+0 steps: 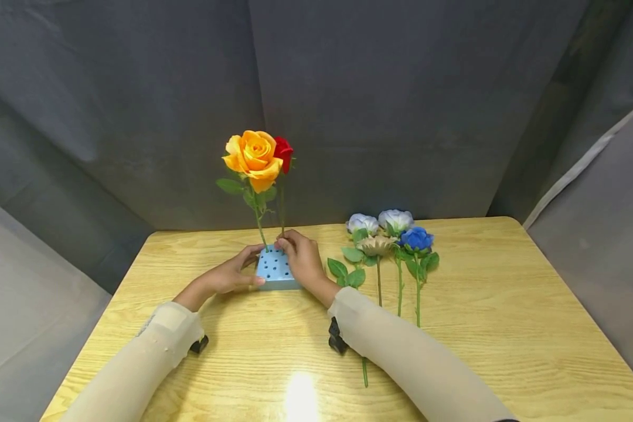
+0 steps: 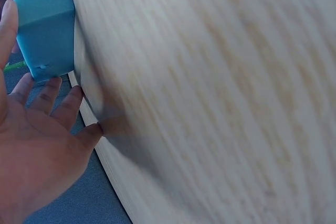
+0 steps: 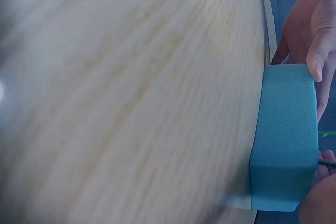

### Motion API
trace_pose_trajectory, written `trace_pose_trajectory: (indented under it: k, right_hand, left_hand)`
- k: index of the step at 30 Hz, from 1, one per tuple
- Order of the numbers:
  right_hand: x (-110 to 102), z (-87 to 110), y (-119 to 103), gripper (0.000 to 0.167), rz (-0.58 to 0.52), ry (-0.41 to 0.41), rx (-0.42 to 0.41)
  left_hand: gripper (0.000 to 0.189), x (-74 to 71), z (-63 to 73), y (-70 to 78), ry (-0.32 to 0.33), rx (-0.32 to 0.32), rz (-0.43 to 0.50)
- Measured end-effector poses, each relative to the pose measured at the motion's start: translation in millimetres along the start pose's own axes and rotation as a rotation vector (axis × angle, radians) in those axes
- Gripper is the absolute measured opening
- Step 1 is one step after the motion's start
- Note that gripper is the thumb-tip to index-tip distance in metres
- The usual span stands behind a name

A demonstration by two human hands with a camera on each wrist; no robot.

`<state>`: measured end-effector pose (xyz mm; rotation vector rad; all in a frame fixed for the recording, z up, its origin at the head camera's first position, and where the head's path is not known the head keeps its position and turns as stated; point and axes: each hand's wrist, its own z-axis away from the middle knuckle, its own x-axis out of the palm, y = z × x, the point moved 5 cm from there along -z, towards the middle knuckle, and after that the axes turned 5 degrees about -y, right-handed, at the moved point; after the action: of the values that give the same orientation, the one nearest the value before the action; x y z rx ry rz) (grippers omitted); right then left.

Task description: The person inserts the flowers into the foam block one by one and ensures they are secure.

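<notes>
A light blue block (image 1: 272, 271) with rows of holes in its top sits near the table's far edge. My left hand (image 1: 231, 273) grips its left side, thumb at the front corner and fingers toward the back; in the left wrist view fingertips (image 2: 52, 83) meet the block's end. An orange rose (image 1: 256, 157) stands upright with its stem in a hole at the back left. With thumb and fingers my right hand (image 1: 305, 261) pinches the lower stem of a red rose (image 1: 283, 153), upright at the block's back. Those fingers hide the stem's lower end.
Right of the block lie two pale lavender flowers (image 1: 363, 223), a beige flower (image 1: 377, 245) and a blue flower (image 1: 417, 238), with stems pointing toward me. My right forearm crosses over some stems. A dark grey curtain (image 1: 348, 117) hangs behind the wooden table (image 1: 506, 305).
</notes>
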<state>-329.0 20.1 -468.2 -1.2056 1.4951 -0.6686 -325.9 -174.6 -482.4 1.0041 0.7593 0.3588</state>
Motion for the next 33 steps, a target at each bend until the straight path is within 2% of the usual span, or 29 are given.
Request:
trace_pose_trajectory:
  k: [9,20,28,33]
  right_hand:
    - [-9,2.5,-5,0.025,-0.033,-0.058,0.035]
    - [-37,10.8,3,0.029,-0.096,-0.087,0.046]
    - [-62,25.2,3,0.033,-0.087,-0.121,0.038]
    - [-75,39.4,6,0.037,-0.118,-0.126,0.072]
  left_hand:
    - [0.094,0.2,1.8,1.9,0.01,0.015,-0.023]
    - [0.093,0.1,0.4,-0.2,0.02,0.021,-0.036]
    - [0.094,0.2,3.8,1.5,0.003,0.019,-0.039]
    - [0.095,0.3,2.9,1.1,-0.008,0.015,-0.033]
